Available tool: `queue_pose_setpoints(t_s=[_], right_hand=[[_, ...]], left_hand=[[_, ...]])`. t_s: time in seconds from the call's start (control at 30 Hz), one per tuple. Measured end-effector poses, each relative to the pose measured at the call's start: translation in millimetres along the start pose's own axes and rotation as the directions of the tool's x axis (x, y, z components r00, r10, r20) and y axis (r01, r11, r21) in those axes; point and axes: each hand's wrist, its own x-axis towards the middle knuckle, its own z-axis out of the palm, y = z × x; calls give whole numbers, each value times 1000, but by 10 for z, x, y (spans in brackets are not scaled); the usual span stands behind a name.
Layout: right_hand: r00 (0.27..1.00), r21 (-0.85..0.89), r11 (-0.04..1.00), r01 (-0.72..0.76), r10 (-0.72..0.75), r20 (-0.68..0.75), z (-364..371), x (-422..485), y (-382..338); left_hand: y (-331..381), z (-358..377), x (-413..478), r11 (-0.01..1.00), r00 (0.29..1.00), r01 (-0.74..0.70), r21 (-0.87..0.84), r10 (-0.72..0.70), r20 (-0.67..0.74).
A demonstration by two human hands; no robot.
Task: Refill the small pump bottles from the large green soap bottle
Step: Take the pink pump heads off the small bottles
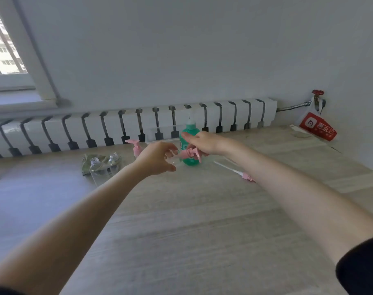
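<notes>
Green soap bottle (190, 129) stands at the far middle of the table (202, 209), just behind both hands; it looks nearly full, so I judge it rather heavy and smooth, best held around its wide body, not by the thin nozzle (189, 120). Right hand (202, 143) pinches a pink pump head (190, 154), light and stiff, while the left hand (158, 158) is curled just beside it, and I cannot tell if it holds anything. Two open small bottles (95, 163) stand at far left.
</notes>
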Motion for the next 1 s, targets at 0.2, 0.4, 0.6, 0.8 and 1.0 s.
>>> queue_pose_setpoints(t_s=[0.2, 0.4, 0.6, 0.8, 1.0], right_hand=[[989, -68, 986, 150, -149, 15, 97, 21, 160], [1000, -105, 994, -1, 2, 8, 145, 86, 160], [993, 53, 999, -3, -3, 117, 77, 8, 259], [973, -375, 918, 131, -192, -128, 97, -40, 285], [889, -506, 843, 181, -360, -282, -88, -109, 666]], left_hand=[[80, -24, -18, 998, 1000, 5, 64, -7, 27], [107, 14, -14, 997, 1000, 8, 80, -9, 7], [109, 34, 50, 994, 999, -35, 103, 33, 21], [172, 132, 209, 999, 975, 17, 29, -23, 220], [121, 133, 285, 985, 881, 170, -8, -148, 450]])
